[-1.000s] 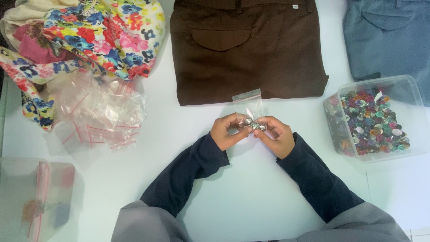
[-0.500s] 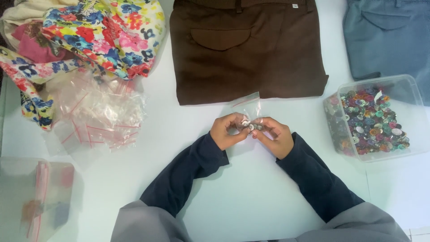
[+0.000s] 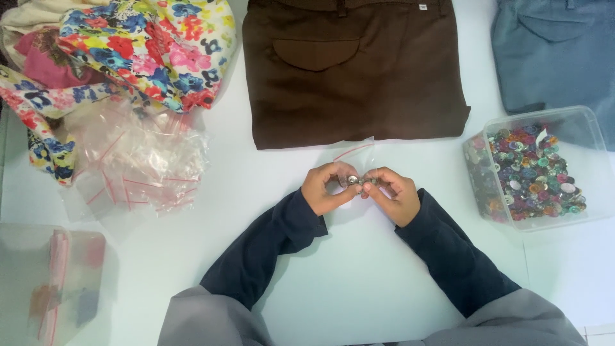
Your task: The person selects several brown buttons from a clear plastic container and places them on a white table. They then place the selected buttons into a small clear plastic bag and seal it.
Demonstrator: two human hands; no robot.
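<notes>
My left hand (image 3: 325, 188) and my right hand (image 3: 392, 193) meet over the middle of the white table (image 3: 359, 282). Both pinch a few small silvery buttons (image 3: 357, 182) between their fingertips. A small clear zip bag (image 3: 354, 154) with a red strip lies flat on the table right behind my fingers, just in front of the folded brown trousers (image 3: 352, 67). Dark blue sleeves cover both my forearms.
A clear plastic tub (image 3: 537, 166) full of mixed colourful buttons stands at the right. A heap of small clear zip bags (image 3: 138, 163) lies at the left, with floral cloth (image 3: 122, 45) behind it. Folded blue-grey trousers (image 3: 554, 51) are at the top right. A translucent box (image 3: 51, 282) sits bottom left.
My fingers have shifted slightly around the buttons; both hands stay in the same spot.
</notes>
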